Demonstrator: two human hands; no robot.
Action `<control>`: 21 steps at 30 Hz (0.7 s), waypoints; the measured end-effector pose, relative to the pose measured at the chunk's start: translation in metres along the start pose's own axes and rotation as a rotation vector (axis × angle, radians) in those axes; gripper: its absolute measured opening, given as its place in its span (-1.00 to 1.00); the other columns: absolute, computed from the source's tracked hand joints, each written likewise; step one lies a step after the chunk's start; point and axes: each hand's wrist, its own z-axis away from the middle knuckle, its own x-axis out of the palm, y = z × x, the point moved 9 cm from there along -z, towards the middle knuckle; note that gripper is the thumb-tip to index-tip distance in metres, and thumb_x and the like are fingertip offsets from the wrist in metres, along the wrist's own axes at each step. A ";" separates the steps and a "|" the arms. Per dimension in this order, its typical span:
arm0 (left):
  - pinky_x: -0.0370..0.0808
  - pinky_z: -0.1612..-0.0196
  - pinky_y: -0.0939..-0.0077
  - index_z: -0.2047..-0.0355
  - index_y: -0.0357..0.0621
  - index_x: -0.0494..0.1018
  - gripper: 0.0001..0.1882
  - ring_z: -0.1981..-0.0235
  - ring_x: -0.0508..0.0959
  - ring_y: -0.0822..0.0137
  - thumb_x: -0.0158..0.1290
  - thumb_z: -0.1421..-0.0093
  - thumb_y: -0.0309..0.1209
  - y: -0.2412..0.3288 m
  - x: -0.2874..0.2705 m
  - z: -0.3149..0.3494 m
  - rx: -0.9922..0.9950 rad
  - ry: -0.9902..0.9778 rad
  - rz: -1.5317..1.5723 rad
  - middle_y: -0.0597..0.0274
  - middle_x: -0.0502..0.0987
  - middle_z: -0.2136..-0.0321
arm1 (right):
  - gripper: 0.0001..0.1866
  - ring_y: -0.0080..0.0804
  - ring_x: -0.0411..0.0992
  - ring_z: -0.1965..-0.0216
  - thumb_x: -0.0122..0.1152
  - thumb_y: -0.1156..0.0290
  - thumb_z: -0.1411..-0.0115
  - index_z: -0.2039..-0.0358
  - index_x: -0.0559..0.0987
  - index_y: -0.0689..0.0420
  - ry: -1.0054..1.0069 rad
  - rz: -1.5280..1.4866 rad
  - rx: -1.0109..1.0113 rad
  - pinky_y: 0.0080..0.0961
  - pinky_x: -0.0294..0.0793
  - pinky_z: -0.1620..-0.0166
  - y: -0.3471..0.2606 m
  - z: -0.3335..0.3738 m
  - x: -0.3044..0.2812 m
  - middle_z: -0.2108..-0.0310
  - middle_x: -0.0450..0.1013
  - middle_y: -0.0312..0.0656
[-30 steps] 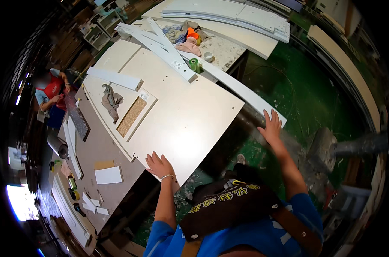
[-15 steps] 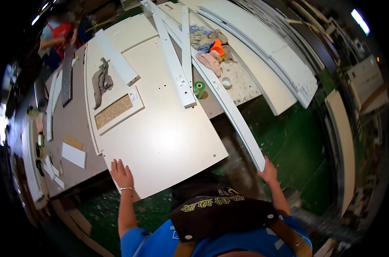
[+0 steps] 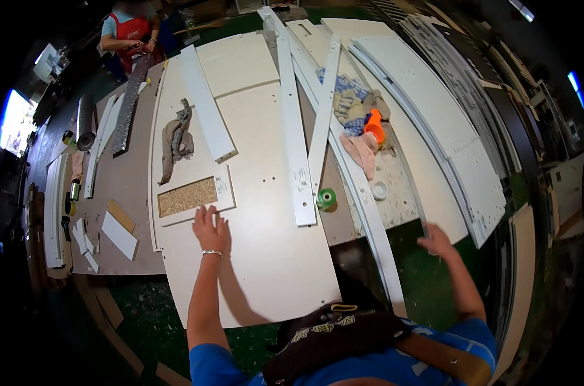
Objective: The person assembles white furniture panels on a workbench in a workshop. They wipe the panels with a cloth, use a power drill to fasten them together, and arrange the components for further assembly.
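My left hand is open, fingers spread over the near edge of a small white frame with a rectangle of bare chipboard inside. The frame lies on a large cream panel. To the right, my right hand is closed at the near left corner of another cream panel; its fingertips are partly hidden there. Between my hands, a long white board slopes toward me past the table edge, and neither hand touches it.
Two white boards lie crossed near a green roll. Cloths, an orange cup-like piece and a tape roll lie on the right. A grey rag rests left. A person in a red apron stands far left.
My right hand has let go of the long white board and moved right to the cream panel's corner. My left hand has moved forward from the large panel's edge to the small frame. The view has shifted.
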 end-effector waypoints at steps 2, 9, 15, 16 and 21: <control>0.03 -0.21 -0.08 -0.08 -0.06 0.36 -0.48 -0.22 0.18 -0.07 0.10 -0.07 -0.32 0.023 0.026 -0.023 -0.023 -0.038 -0.007 -0.09 0.26 -0.15 | -0.44 -0.09 0.34 -0.07 0.25 0.31 -0.02 -0.07 0.42 0.16 0.252 0.014 -0.273 -0.31 0.30 -0.14 -0.084 -0.108 -0.070 -0.01 0.39 0.02; -0.21 -0.27 -0.19 -0.15 -0.03 0.28 -0.41 -0.32 -0.01 -0.02 0.04 -0.11 -0.15 0.085 0.072 -0.051 -0.109 -0.235 -0.218 0.03 0.17 -0.24 | -0.52 -0.06 0.32 -0.07 0.21 0.37 -0.03 -0.03 0.46 0.09 0.463 0.037 -0.852 -0.33 0.31 -0.12 -0.361 -0.396 -0.147 -0.05 0.35 -0.01; -0.20 -0.27 -0.21 -0.10 -0.04 0.34 -0.45 -0.30 0.02 -0.06 0.05 -0.08 -0.18 0.086 0.077 -0.052 -0.104 -0.242 -0.219 0.09 0.22 -0.21 | -0.40 -0.08 0.32 -0.09 0.24 0.30 0.02 -0.11 0.40 -0.01 0.557 0.212 -0.722 -0.24 0.40 -0.07 -0.463 -0.588 -0.146 -0.14 0.26 -0.05; -0.19 -0.27 -0.20 -0.09 -0.04 0.35 -0.45 -0.30 0.03 -0.06 0.06 -0.07 -0.18 0.088 0.079 -0.053 -0.105 -0.244 -0.218 0.09 0.23 -0.21 | -0.39 -0.08 0.32 -0.09 0.23 0.29 0.02 -0.12 0.39 -0.02 0.615 0.248 -0.709 -0.21 0.41 -0.07 -0.475 -0.611 -0.145 -0.16 0.25 -0.05; -0.12 -0.23 -0.18 -0.03 -0.02 0.42 -0.48 -0.27 0.11 -0.07 0.08 -0.03 -0.20 0.087 0.081 -0.051 -0.103 -0.230 -0.212 0.12 0.30 -0.17 | -0.56 -0.06 0.33 -0.03 0.09 0.32 -0.05 0.00 0.44 0.01 0.721 0.240 -0.657 -0.13 0.42 0.00 -0.520 -0.679 -0.144 0.02 0.36 -0.01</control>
